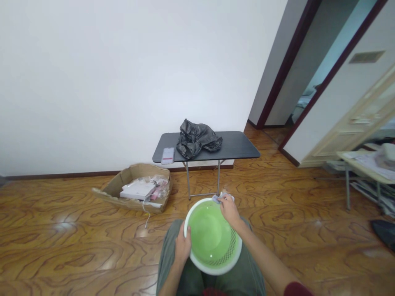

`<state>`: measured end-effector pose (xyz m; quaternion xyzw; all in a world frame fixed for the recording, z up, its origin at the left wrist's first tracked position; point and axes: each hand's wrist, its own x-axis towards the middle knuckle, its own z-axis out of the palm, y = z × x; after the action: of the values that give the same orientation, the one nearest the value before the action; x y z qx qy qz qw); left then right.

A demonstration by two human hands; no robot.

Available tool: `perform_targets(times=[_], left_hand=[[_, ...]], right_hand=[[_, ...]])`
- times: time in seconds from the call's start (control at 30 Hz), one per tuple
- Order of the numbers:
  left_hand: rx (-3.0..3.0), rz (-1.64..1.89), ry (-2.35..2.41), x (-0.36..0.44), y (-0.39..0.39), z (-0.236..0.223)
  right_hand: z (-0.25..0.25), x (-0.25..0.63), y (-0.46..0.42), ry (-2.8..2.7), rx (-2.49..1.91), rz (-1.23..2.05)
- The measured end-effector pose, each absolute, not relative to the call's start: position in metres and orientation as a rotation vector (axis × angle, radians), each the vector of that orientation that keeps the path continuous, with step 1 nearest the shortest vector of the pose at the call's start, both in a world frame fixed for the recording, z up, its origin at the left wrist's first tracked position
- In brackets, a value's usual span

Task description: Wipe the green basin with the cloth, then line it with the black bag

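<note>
Basin (208, 236), green inside, sits over the lap (168, 253); left hand (183, 245) curls round its left edge, right hand (228, 209) pinches what looks like pale cloth (216, 199) at the far edge.

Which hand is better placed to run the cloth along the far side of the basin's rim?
Probably the right hand: its grip has the cloth at the far side of the basin. The left hand holds the basin's left side, so it seems better suited to steadying it.
</note>
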<state>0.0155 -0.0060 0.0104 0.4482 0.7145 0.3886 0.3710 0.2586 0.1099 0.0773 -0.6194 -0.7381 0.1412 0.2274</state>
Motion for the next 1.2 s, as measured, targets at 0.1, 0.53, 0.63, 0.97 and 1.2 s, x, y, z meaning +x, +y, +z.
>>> perform_targets(times=[0.1, 0.53, 0.63, 0.97, 1.2], left_hand=[[1.158, 1.036, 1.809, 0.016, -0.007, 0.012], [1.122, 1.045, 1.777, 0.015, -0.007, 0.007], [1.114, 1.045, 1.772, 0.016, -0.007, 0.007], [1.082, 1.111, 1.759, 0.016, -0.008, 0.003], [1.041, 1.143, 1.735, 0.017, -0.009, 0.001]], right_hand=[[0.086, 0.237, 0.12, -2.096, -1.691, 0.442], [0.072, 0.123, 0.095, -2.537, -1.252, 0.515], [0.073, 0.125, 0.094, -2.541, -1.233, 0.564], [0.076, 0.216, 0.119, -2.144, -1.528, 0.443], [0.059, 0.272, 0.094, -2.025, -1.658, 0.311]])
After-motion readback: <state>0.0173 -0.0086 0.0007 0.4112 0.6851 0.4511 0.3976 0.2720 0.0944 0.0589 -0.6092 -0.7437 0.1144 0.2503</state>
